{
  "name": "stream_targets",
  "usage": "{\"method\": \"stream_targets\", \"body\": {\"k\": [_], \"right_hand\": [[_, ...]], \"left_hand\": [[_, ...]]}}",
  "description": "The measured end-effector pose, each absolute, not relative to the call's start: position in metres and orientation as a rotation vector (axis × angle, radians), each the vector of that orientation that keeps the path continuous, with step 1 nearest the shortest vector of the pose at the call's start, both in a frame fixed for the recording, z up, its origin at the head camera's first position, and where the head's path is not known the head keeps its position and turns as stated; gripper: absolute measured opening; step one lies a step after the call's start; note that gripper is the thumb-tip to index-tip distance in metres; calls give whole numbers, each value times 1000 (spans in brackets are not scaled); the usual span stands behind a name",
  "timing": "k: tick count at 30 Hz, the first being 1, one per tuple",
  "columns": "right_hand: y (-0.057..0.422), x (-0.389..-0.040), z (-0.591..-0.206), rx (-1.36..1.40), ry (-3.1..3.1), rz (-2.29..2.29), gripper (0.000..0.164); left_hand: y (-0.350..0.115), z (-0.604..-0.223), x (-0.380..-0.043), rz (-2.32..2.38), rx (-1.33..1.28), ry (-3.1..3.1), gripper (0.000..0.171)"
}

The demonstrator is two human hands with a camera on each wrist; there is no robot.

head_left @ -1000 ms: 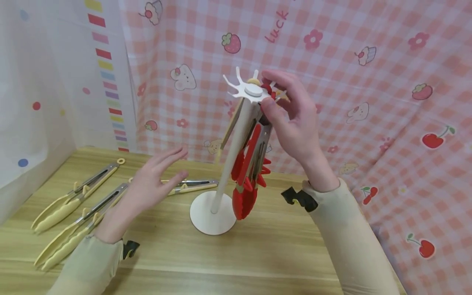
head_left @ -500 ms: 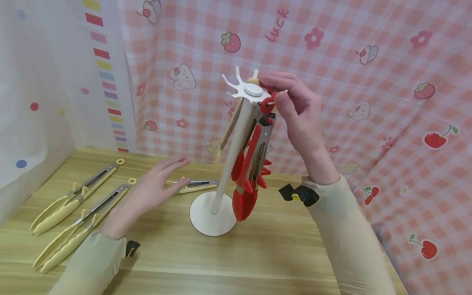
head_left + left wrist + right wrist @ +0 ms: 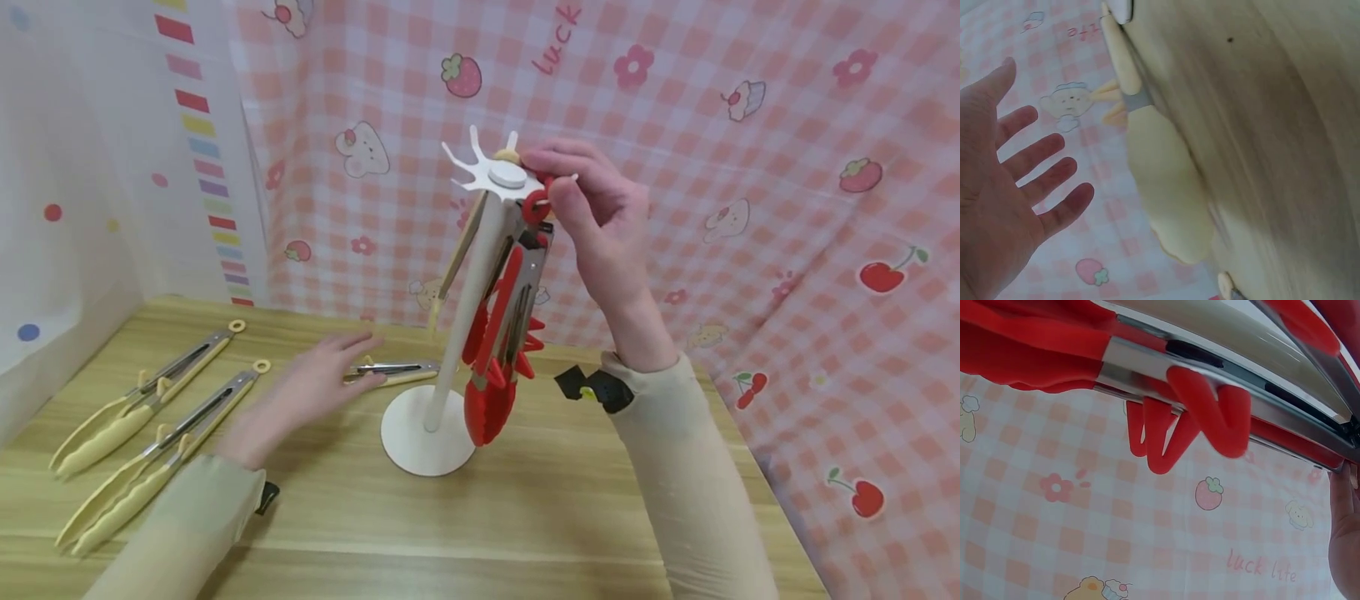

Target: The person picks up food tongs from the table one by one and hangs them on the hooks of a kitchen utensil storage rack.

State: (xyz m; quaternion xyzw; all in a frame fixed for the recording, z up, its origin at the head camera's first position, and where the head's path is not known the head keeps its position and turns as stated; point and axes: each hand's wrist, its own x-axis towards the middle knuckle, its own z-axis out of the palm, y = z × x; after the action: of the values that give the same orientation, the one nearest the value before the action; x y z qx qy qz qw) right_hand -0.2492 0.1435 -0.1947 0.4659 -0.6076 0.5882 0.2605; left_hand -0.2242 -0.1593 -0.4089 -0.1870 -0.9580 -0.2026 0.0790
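Note:
A white rack [image 3: 428,429] with a round base and hooked top holds several hanging tongs. On its right side hang red-tipped tongs [image 3: 491,408], with a red ring at the hook; their red prongs fill much of the right wrist view. My right hand [image 3: 607,221] is curled at the top, thumb and fingers pinching around the ring end of red tongs. My left hand [image 3: 311,392], fingers spread and empty, hovers over the table. Beyond its fingertips lie cream tongs [image 3: 397,375]; cream tongs [image 3: 1163,175] also show beside the palm in the left wrist view.
Two more pairs of cream tongs lie at left, a farther pair [image 3: 142,404] and a nearer pair [image 3: 161,462]. Cream tongs [image 3: 459,250] hang on the rack's left side. A pink checked curtain [image 3: 675,125] stands behind the wooden table [image 3: 420,542].
My right thumb has drawn back from the hook, baring the red ring, while the fingers stay near the top. My left hand has shifted slightly lower, still spread.

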Motion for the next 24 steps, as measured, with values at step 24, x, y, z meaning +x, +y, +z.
{"method": "stream_targets", "body": {"k": [24], "right_hand": [[142,-249,-197,1256,-1619,1607,73]], "left_hand": [[-154,-439,-245,-481,-557,-2985,54]]}}
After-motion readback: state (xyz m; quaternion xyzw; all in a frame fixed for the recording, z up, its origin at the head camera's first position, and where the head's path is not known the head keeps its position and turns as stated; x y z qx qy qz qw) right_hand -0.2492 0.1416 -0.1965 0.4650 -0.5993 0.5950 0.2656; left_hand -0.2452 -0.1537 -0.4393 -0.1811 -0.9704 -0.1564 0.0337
